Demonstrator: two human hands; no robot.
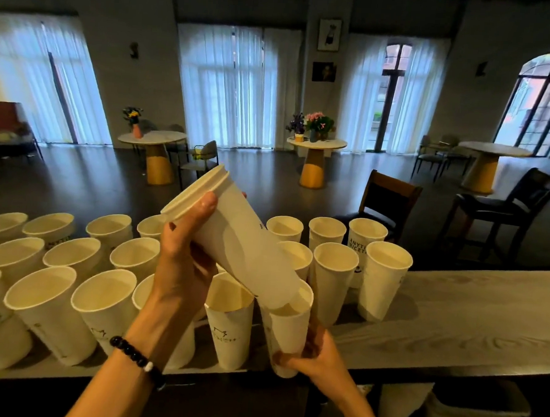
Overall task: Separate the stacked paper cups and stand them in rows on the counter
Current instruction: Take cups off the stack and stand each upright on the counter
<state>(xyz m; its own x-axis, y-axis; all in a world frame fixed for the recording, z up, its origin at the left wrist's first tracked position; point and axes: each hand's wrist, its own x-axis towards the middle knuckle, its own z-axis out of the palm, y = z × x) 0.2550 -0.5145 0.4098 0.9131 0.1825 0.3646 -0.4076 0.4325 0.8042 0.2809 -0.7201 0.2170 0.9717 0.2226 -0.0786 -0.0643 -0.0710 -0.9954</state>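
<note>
Right hand pinches one paper cup low at lower centre; left hand wraps the tilted stack above it. A jerky pull could topple the crowded rows on the counter.
</note>
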